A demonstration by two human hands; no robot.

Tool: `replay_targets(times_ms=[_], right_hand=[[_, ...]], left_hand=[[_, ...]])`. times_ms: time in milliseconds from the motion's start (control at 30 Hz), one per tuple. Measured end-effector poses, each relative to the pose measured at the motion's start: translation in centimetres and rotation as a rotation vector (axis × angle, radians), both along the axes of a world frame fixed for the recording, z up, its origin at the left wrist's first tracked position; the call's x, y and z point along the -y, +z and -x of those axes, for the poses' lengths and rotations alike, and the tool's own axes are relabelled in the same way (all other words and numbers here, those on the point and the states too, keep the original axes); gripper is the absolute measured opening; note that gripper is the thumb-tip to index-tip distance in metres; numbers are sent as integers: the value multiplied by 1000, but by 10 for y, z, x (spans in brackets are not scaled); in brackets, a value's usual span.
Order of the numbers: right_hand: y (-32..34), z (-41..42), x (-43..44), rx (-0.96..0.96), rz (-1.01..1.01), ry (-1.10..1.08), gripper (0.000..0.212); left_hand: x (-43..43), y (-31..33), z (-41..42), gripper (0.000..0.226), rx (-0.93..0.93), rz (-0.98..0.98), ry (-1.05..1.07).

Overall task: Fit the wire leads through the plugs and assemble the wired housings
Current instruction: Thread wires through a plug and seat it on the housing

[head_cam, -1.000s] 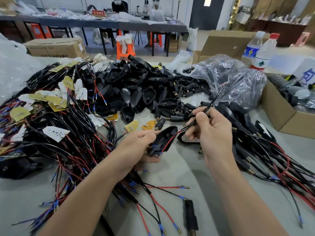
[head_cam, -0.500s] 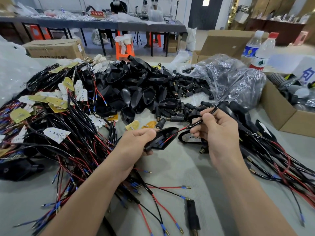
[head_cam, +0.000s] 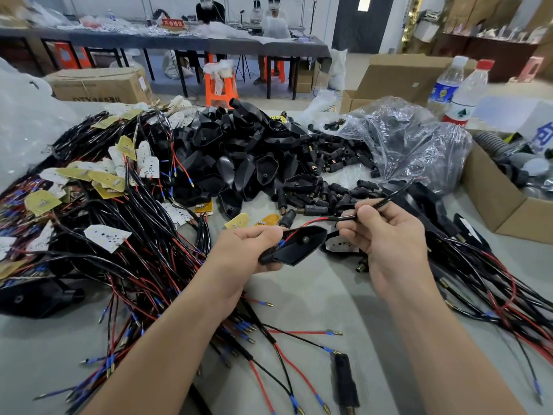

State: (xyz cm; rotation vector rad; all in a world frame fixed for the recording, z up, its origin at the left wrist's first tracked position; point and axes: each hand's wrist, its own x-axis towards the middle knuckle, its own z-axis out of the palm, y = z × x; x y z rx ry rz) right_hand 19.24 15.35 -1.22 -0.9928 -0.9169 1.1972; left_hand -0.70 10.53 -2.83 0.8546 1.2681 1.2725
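Observation:
My left hand [head_cam: 245, 253] grips a black plastic housing [head_cam: 296, 247] by its narrow end, open side up, over the table's middle. A black sheathed wire lead [head_cam: 371, 206] is pinched in my right hand [head_cam: 389, 235], just right of the housing. Its red strand [head_cam: 311, 221] and blue-sleeved tip run down into the housing's shell. A heap of empty black housings [head_cam: 239, 163] lies behind. Small black plugs [head_cam: 335, 187] are scattered to the right of that heap. One plug [head_cam: 345, 381] lies near the front edge.
A tangle of red and black leads with small circuit boards [head_cam: 98, 205] covers the left side. More wired leads [head_cam: 493, 283] spread at the right. A crumpled plastic bag [head_cam: 404, 139], two bottles [head_cam: 460, 94] and a cardboard box [head_cam: 502, 205] stand at the right. People sit at far tables.
My right hand has shifted right and up a little, drawing the lead straighter. My left hand has tilted the housing flatter, so its inside faces up.

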Motion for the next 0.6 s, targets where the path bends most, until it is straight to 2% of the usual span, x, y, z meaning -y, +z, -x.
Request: replay_targets(times_ms=[100, 267, 433, 533, 600], right_hand=[[-1, 1, 1, 47, 7, 66, 17], [-4, 0, 0, 161, -35, 0, 21], [-2, 2, 1, 87, -4, 108, 20], [-1, -1, 2, 108, 53, 179, 18], [-1, -4, 1, 134, 60, 135, 18]], left_hand=[[-1, 1, 0, 22, 39, -17, 55], [-1, 6, 5, 18, 86, -48, 146], [2, 6, -2, 16, -87, -125, 102], [1, 5, -2, 14, -98, -123, 116], [0, 6, 0, 14, -81, -122, 130]])
